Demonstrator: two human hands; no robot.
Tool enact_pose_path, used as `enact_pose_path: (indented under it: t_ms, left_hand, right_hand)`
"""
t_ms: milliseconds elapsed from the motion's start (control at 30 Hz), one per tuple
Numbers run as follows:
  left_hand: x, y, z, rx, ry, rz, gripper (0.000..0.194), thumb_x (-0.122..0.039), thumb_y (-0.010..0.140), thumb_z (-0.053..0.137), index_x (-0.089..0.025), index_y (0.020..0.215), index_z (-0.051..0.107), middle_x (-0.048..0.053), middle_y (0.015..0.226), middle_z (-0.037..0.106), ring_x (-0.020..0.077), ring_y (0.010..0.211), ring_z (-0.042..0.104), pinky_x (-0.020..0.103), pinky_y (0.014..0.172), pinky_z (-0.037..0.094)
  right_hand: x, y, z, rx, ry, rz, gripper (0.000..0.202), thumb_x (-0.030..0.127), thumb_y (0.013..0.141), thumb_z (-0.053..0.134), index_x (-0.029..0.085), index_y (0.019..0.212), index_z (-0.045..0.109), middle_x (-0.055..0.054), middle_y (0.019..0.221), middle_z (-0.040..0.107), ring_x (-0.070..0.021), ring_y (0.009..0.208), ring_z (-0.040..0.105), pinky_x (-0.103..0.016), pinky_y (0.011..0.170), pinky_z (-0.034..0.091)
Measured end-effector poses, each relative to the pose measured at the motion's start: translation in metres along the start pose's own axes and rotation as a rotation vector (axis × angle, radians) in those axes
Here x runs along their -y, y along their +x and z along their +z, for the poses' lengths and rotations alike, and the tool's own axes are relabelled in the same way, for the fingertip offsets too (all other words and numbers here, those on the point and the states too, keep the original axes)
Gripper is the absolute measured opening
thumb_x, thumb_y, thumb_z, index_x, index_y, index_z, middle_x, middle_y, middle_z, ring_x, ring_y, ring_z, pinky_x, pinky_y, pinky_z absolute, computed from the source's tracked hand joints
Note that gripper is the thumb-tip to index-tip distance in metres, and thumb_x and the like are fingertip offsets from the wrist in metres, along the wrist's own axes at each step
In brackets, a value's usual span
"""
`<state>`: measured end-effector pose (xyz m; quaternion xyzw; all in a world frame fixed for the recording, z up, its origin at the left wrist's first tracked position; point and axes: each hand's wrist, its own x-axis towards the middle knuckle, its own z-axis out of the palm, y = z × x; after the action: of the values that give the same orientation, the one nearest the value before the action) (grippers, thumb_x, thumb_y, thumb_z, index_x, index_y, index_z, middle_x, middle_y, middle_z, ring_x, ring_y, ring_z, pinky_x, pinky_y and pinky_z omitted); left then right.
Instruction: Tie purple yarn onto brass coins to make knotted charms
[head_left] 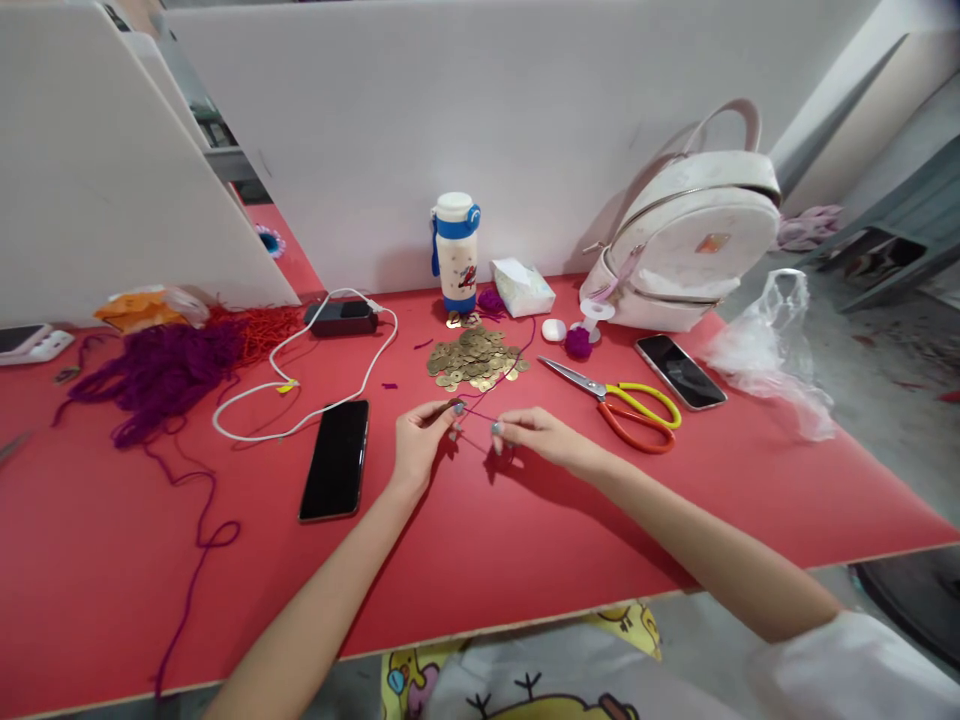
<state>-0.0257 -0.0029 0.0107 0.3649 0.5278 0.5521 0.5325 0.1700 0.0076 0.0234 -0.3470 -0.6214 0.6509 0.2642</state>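
Purple cord (480,414) stretches between my two hands above the red table. My left hand (421,440) pinches the cord together with a small dark piece, perhaps a coin, mostly hidden by the fingers. My right hand (536,436) is closed in a pinch on the same cord, and a strand hangs under its fingertips. Just beyond both hands lies a heap of brass-coloured coins with holes (476,355). From my hands the cord runs up past the heap's right side. Scissors (607,393) with yellow and red handles lie to the right of my right hand.
A black phone (335,460) and white cable (277,435) lie left. Further left is a purple yarn tangle (169,375). A bottle (457,255), tissue pack (523,288) and white backpack (675,250) stand behind. Another phone (681,372) and plastic bag (772,360) are right.
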Motion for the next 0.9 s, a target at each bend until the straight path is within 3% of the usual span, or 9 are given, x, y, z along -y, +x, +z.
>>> enact_pose_path:
  t_ms: [133,200,367,467,600,700,767,833,900]
  left_hand:
    - [0.001,0.003,-0.001,-0.020,-0.049,0.010,0.028,-0.034,0.063,0.081,-0.010,0.075,0.073,-0.001,0.054,0.059,0.0085,0.044,0.049,0.020,0.039,0.044]
    - [0.001,0.003,-0.001,-0.026,-0.047,0.012,0.027,-0.033,0.062,0.081,-0.010,0.075,0.073,0.000,0.054,0.059,0.0082,0.044,0.050,0.021,0.040,0.045]
    - [0.000,0.000,0.001,-0.028,-0.008,-0.009,0.029,-0.033,0.062,0.079,-0.010,0.079,0.073,0.001,0.055,0.061,0.0101,0.043,0.051,0.022,0.036,0.045]
    - [-0.001,-0.001,0.001,-0.033,0.004,-0.007,0.030,-0.032,0.063,0.078,-0.009,0.081,0.072,0.002,0.056,0.062,0.0107,0.043,0.052,0.023,0.035,0.046]
    - [-0.001,-0.001,0.001,-0.042,0.011,-0.007,0.030,-0.032,0.063,0.078,-0.009,0.081,0.072,0.002,0.056,0.062,0.0111,0.043,0.052,0.024,0.035,0.046]
    - [0.000,0.000,0.000,-0.032,0.032,-0.006,0.031,-0.033,0.062,0.078,-0.009,0.081,0.072,0.002,0.055,0.062,0.0116,0.042,0.053,0.024,0.035,0.047]
    - [0.000,0.000,0.001,-0.014,0.050,-0.015,0.032,-0.033,0.062,0.079,-0.008,0.082,0.073,0.002,0.055,0.062,0.0114,0.042,0.053,0.024,0.036,0.048]
    - [0.001,-0.001,0.001,0.010,0.063,-0.038,0.032,-0.032,0.062,0.079,-0.008,0.083,0.073,0.002,0.055,0.063,0.0113,0.042,0.054,0.024,0.036,0.048]
    - [0.001,-0.002,0.002,0.037,0.073,-0.058,0.033,-0.032,0.062,0.079,-0.008,0.085,0.073,0.003,0.057,0.065,0.0117,0.042,0.055,0.024,0.036,0.048]
  right_hand:
    - [0.012,-0.019,-0.036,-0.364,0.045,-0.207,0.039,0.051,0.088,0.059,0.020,0.064,0.057,-0.004,0.079,0.061,-0.0172,0.081,0.057,-0.030,0.078,0.049]
    - [0.018,-0.031,-0.057,-0.546,0.137,-0.307,0.034,0.050,0.084,0.062,0.021,0.068,0.059,-0.003,0.080,0.061,-0.0177,0.080,0.058,-0.032,0.079,0.049]
    - [0.042,-0.063,-0.097,-0.757,0.524,-0.533,0.038,0.038,0.072,0.074,0.023,0.051,0.046,-0.001,0.078,0.060,-0.0183,0.083,0.062,-0.034,0.077,0.052]
    - [0.059,-0.081,-0.102,-0.778,0.679,-0.678,0.042,0.031,0.071,0.076,0.023,0.048,0.042,0.002,0.063,0.049,-0.0139,0.066,0.057,-0.030,0.067,0.052]
    - [0.072,-0.088,-0.098,-0.828,0.641,-0.763,0.029,0.033,0.071,0.081,0.026,0.058,0.055,0.003,0.064,0.046,-0.0121,0.061,0.050,-0.026,0.058,0.050]
    - [0.068,-0.079,-0.091,-0.860,0.509,-0.687,0.023,0.035,0.064,0.087,0.028,0.070,0.066,0.003,0.068,0.051,-0.0103,0.060,0.049,-0.024,0.054,0.048]
    - [0.062,-0.070,-0.084,-0.831,0.373,-0.607,0.021,0.035,0.066,0.086,0.027,0.076,0.069,0.002,0.069,0.055,-0.0104,0.060,0.051,-0.024,0.052,0.047]
    - [0.057,-0.058,-0.072,-0.747,0.236,-0.531,0.020,0.036,0.071,0.082,0.027,0.084,0.071,0.002,0.067,0.060,-0.0107,0.057,0.054,-0.024,0.050,0.046]
    - [0.053,-0.045,-0.058,-0.619,0.138,-0.419,0.032,0.037,0.077,0.077,0.027,0.107,0.067,0.003,0.068,0.064,-0.0115,0.055,0.058,-0.025,0.051,0.049]
